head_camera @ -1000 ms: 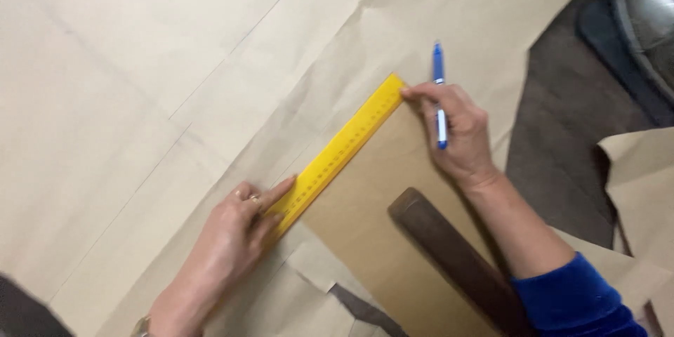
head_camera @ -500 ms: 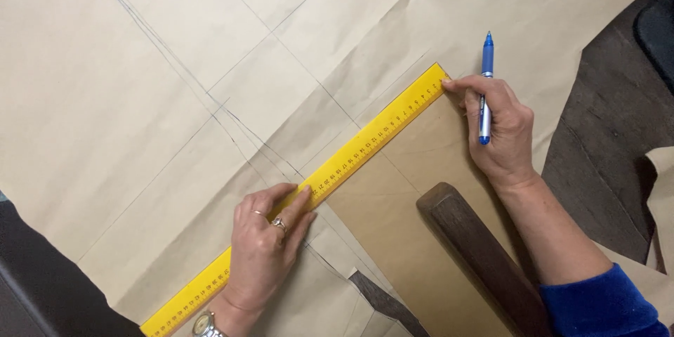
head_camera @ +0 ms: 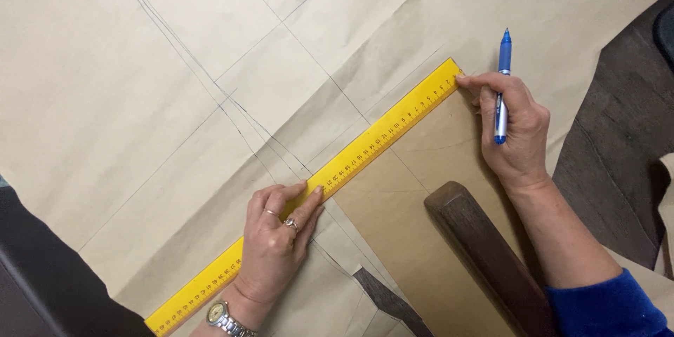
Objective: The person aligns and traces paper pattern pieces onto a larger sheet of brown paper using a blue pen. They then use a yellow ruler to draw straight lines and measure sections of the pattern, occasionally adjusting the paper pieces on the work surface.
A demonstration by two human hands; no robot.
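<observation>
The yellow ruler lies diagonally on brown pattern paper. The left hand presses it flat, fingers spread; the right hand steadies its far end while gripping a blue pen, probably capped. Alignment seems underway; marking needs the ruler held firm.

The ruler is lying slantwise on the paper sheet, running from the bottom left up toward the right. The left hand is lying flat across the ruler's middle, while the right hand is touching the ruler's upper end with a fingertip, with the pen sitting between its fingers. Below and right of the ruler, the wooden bar is lying on a smaller paper piece, near the right hand's wrist.
</observation>
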